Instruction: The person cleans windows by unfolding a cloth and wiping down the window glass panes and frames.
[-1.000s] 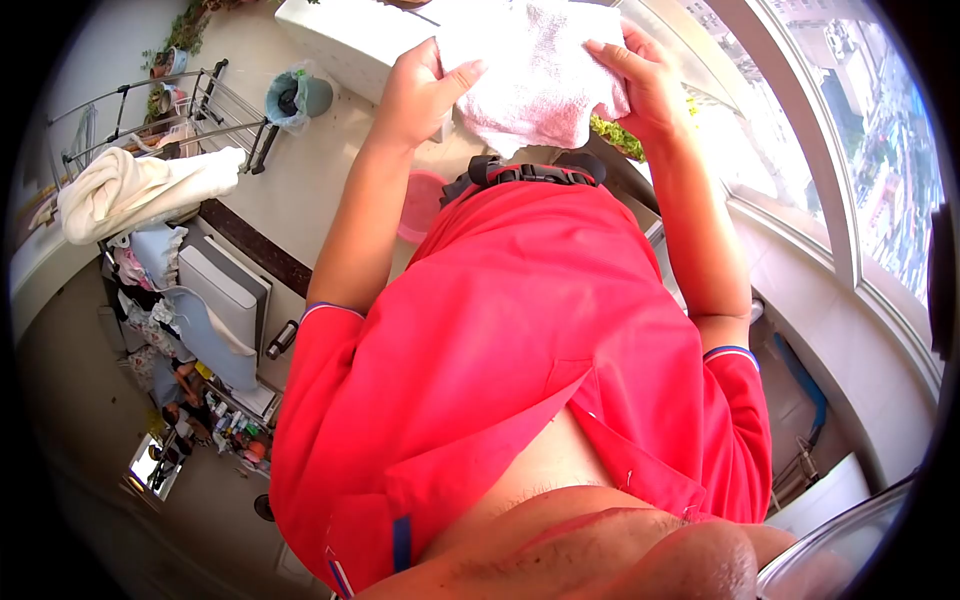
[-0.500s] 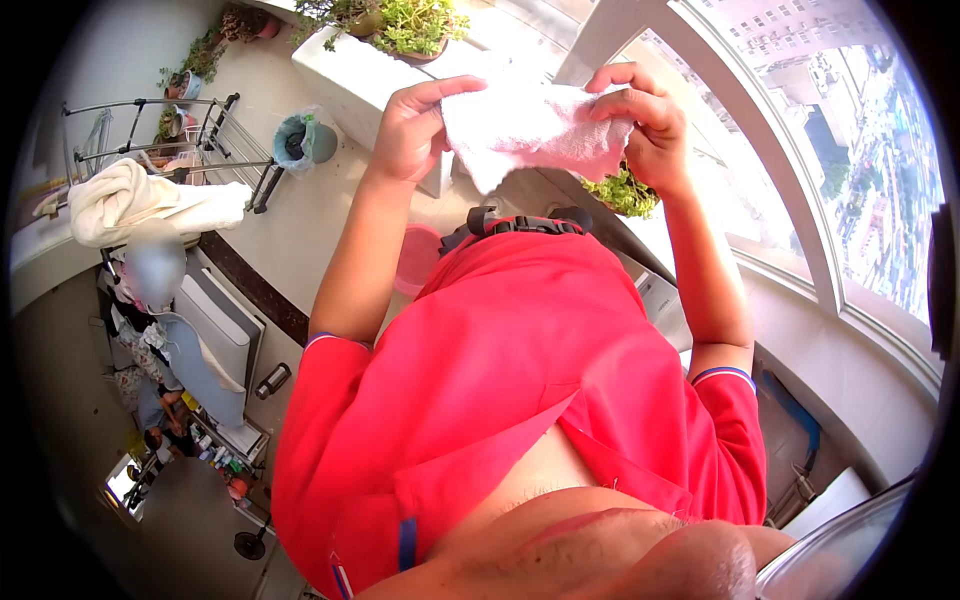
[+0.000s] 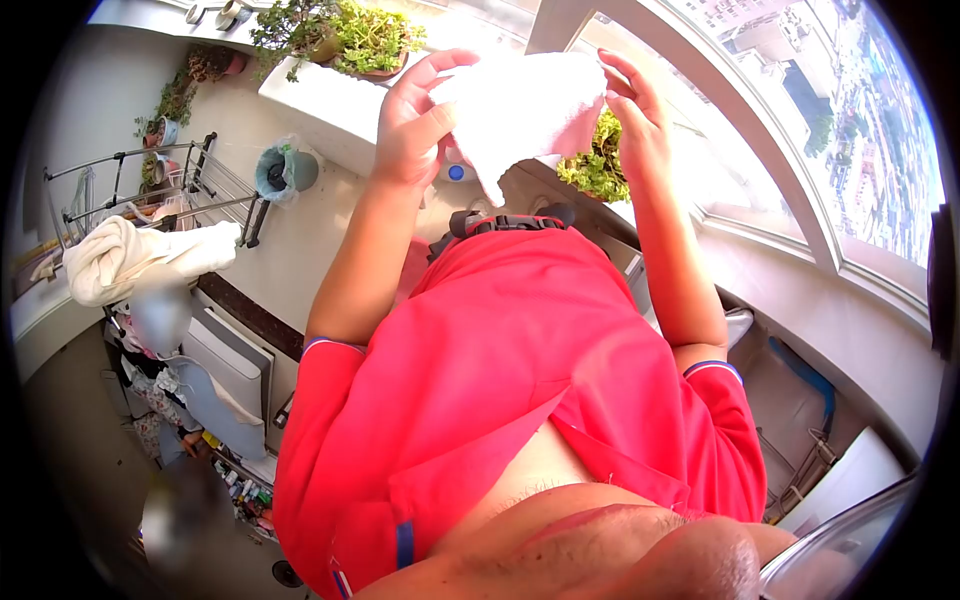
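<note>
Over by the window (image 3: 845,140), a pale cloth (image 3: 525,105) is held up, leafy plant (image 3: 597,160) lower down on its window side. Left hand (image 3: 410,130), farther from the window: fingers pinching the cloth's edge. Right hand (image 3: 640,120), nearer it: can't tell if the fingers grip, too much glare. If they're loose, that side could flop plantward.

A single head-worn camera is looking forward and steeply down along its wearer's body, with a wide lens bending straight lines inside black corners. The red short-sleeved cloth shirt (image 3: 500,360) is filling the middle from close range. Farther out, the bare left hand (image 3: 410,130) and bare right hand (image 3: 645,130) are showing near the top, the long white ledge's (image 3: 330,115) near edge running behind the left. Pale floor (image 3: 228,92) is spreading leftward, clear window glass (image 3: 850,120) rightward.
</note>
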Demonstrator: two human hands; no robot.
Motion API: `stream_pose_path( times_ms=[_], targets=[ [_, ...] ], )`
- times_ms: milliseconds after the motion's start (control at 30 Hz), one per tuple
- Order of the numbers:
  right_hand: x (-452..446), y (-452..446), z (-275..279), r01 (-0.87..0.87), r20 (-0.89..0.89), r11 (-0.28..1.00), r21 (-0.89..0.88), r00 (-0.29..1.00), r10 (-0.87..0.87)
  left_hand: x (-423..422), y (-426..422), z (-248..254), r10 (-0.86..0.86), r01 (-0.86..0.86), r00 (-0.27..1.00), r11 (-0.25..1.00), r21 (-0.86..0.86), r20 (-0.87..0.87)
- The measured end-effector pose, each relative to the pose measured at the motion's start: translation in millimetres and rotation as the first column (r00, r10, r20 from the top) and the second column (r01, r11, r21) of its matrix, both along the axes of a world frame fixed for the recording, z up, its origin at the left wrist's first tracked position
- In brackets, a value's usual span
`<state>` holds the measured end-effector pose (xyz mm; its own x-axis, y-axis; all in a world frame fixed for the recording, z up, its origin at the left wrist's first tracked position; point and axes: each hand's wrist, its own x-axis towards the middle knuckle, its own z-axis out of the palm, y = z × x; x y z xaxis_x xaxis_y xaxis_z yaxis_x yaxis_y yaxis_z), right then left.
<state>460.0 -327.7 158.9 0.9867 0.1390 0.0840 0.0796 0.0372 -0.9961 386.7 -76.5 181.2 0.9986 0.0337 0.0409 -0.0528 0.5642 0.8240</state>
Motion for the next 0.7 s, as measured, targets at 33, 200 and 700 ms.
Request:
stream_pose_path(
  times_ms=[33,200,700],
  targets=[
    [-1.4,1.2,-3.3,0.092,0.075,0.989,-0.118,0.994,-0.083,2.1,-2.9,8.0,0.000,-0.005,0.999,0.996,0.092,0.048],
    [-51.3,-1.8,-32.1,-0.308,-0.240,0.945,0.113,0.914,0.327,26.6,-25.7,42.9,-0.216,-0.154,0.917,0.585,0.796,0.336],
    [-24.3,-84.8,95.6,-0.253,0.245,0.535,0.806,0.966,0.087,72.7,-130.3,128.5,-0.601,-0.227,0.524,0.584,0.779,0.603]
  ],
)
